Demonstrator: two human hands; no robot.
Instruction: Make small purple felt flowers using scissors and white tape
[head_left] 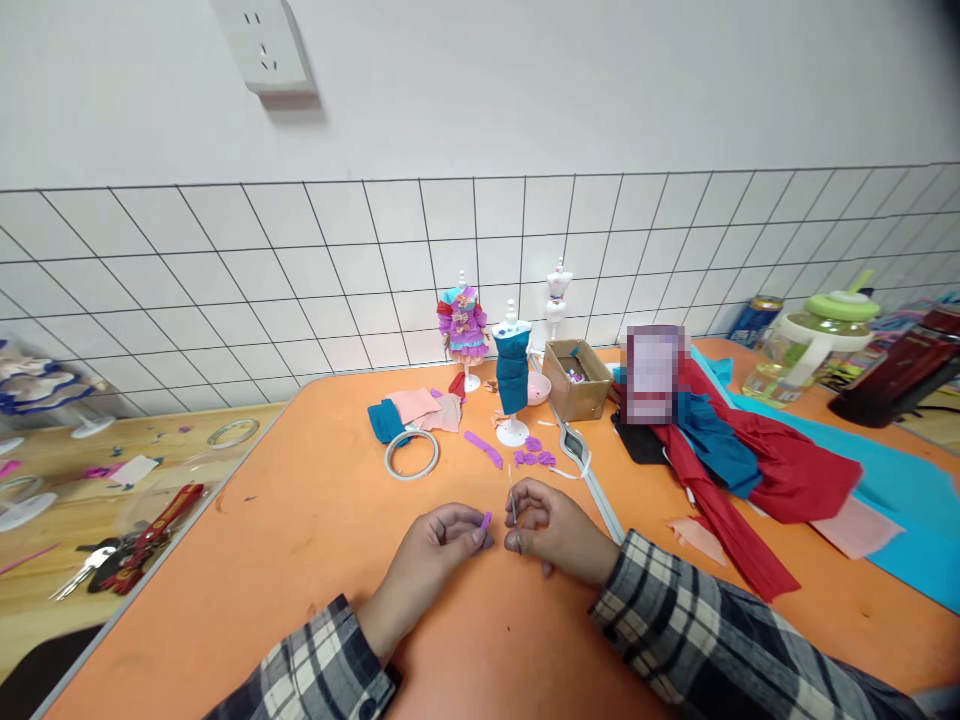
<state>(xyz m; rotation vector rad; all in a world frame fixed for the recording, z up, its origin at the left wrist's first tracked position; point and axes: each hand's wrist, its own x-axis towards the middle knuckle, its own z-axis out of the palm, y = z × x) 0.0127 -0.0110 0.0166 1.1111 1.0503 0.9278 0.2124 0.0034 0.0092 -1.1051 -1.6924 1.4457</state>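
My left hand (pixel 448 540) pinches a small folded piece of purple fabric (pixel 486 521) between thumb and fingertips. Just to its right, my right hand (pixel 551 525) is closed on a thin pale strip (pixel 511 490) that stands nearly upright; its exact kind is too small to tell. The two hands are apart, low over the orange table (pixel 300 560). Beyond them lie a purple fabric strip (pixel 484 449) and purple fabric bows (pixel 535 458). A miniature dress form (pixel 513 370) wrapped in teal fabric stands behind these.
A tape roll (pixel 412 456) lies by folded fabric scraps (pixel 416 407). Behind are a dressed doll form (pixel 464 325), a bare form (pixel 556 292), a pink bowl (pixel 538 388) and a cardboard box (pixel 577 382). Red cloth (pixel 795 465), a green-lidded jug (pixel 806 345) and dark red bottle (pixel 904 370) occupy the right.
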